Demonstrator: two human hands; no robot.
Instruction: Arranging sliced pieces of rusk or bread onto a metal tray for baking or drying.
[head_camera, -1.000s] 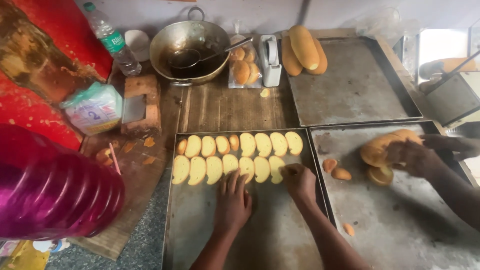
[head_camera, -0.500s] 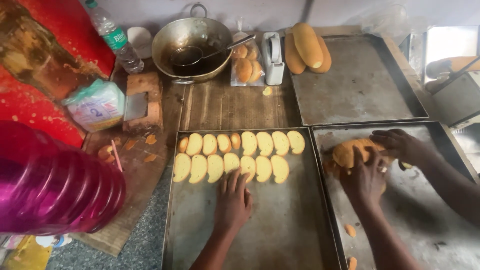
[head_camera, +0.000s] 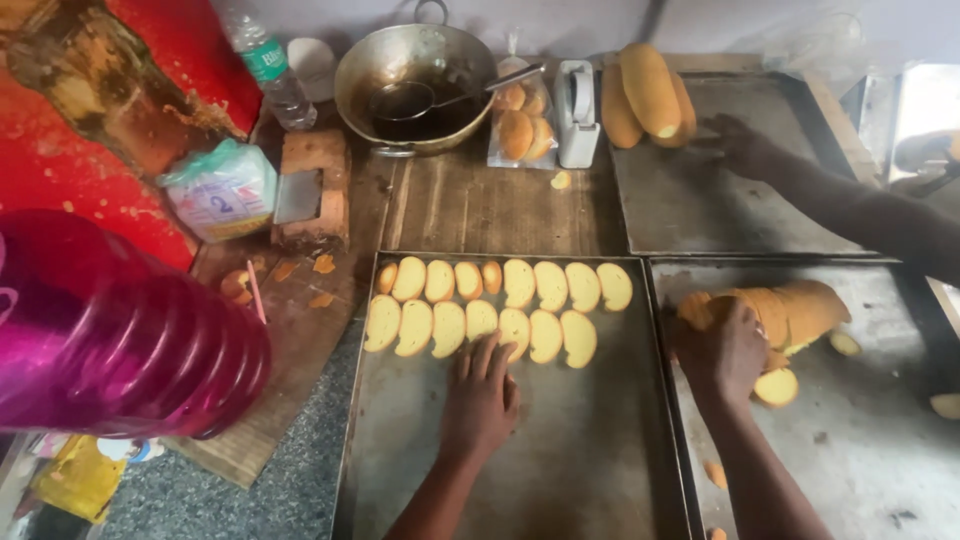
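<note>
Metal tray (head_camera: 420, 470) nearest the viewer is pressed by the left hand (head_camera: 482, 395), spread flat, fingertips touching the lower row of bread slices (head_camera: 500, 305). Fourteen slices are counted, eight above and six below. On the neighbouring tray (head_camera: 860, 460), a sliced loaf (head_camera: 790, 312) is gripped by the right hand (head_camera: 722, 352). Farther off, two whole loaves (head_camera: 645, 90) are reached for by another person's hand (head_camera: 738, 145).

Left hand (head_camera: 482, 395) flat on metal tray (head_camera: 520, 470) touching bread slices (head_camera: 500, 305) — right hand (head_camera: 722, 352) gripping sliced loaf (head_camera: 790, 312)
</note>
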